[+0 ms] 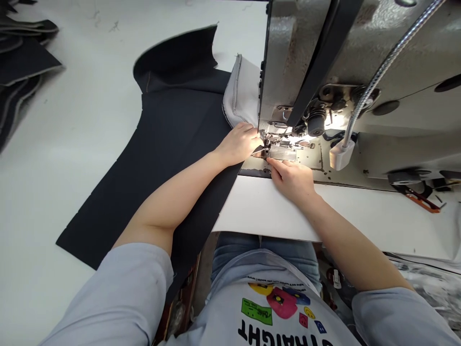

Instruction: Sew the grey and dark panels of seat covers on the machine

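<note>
My left hand (239,145) is closed, its fingers bent over the edge of a large dark fabric panel (173,129) just left of the needle area. The panel lies flat across the table, with its far end folded up and its near edge hanging over the front. My right hand (293,180) rests at the front of the metal plate below the presser foot (268,143). Its thumb and index finger come together there, and whatever is between them is too small to make out. A light grey stitched piece (243,91) lies beyond my left hand, against the sewing machine (291,57).
Dark cut fabric pieces (25,62) are piled at the far left of the white table (90,96). A lamp on a braided flexible neck (389,62) hangs right of the needle. Orange-handled snips (421,199) lie at the right.
</note>
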`<state>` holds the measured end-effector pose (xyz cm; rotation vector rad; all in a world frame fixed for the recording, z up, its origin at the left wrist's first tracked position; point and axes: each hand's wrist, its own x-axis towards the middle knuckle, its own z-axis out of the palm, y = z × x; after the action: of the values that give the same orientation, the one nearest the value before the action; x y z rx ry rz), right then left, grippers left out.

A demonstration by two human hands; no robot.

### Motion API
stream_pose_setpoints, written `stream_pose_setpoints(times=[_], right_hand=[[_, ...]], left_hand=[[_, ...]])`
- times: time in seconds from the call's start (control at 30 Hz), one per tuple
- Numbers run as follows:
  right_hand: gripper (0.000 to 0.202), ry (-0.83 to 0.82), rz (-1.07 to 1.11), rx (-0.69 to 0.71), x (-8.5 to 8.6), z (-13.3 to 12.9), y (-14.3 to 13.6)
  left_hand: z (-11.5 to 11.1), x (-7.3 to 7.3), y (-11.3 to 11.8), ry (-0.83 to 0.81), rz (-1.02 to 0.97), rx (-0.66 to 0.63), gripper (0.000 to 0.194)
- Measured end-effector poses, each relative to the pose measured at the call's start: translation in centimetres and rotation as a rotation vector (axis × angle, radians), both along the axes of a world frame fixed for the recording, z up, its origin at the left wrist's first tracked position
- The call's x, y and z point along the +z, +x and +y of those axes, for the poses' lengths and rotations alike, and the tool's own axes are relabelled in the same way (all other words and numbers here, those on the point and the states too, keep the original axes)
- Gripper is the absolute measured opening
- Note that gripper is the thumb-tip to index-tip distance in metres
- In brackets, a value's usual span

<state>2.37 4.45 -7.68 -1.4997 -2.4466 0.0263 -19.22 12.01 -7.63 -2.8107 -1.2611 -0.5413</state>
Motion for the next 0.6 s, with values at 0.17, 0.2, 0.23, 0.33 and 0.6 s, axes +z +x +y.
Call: stream_pose_setpoints(times=[0.17, 0.2, 0.23, 0.33, 0.6], right_hand=[[0.039, -0.008, -0.004, -0.004, 0.1, 0.2, -0.1], [0.039, -0.011, -0.004, -0.002, 0.1, 0.2, -0.1], [0.039, -0.014, -0.005, 0.002, 0.2, 0.1, 0.1], [0.040, -0.014, -0.001, 0.032, 0.4, -0.8, 0.7], [0.042, -0.058, 0.026, 0.155, 0.4, -2.9, 1.3]], left_hand=[[-0.8, 0.1, 0.1, -0.018, 0.051, 0.018, 0.036], [-0.9, 0.1, -0.1, -0.024, 0.026, 0.041, 0.036], [-0.9, 0.0, -0.6, -0.023, -0.012, 0.085, 0.035], [0.3, -1.0, -2.8, 0.018, -0.185, 0.347, 0.036], [6.0, -4.2, -5.1, -0.038, -0.328, 0.614, 0.051]])
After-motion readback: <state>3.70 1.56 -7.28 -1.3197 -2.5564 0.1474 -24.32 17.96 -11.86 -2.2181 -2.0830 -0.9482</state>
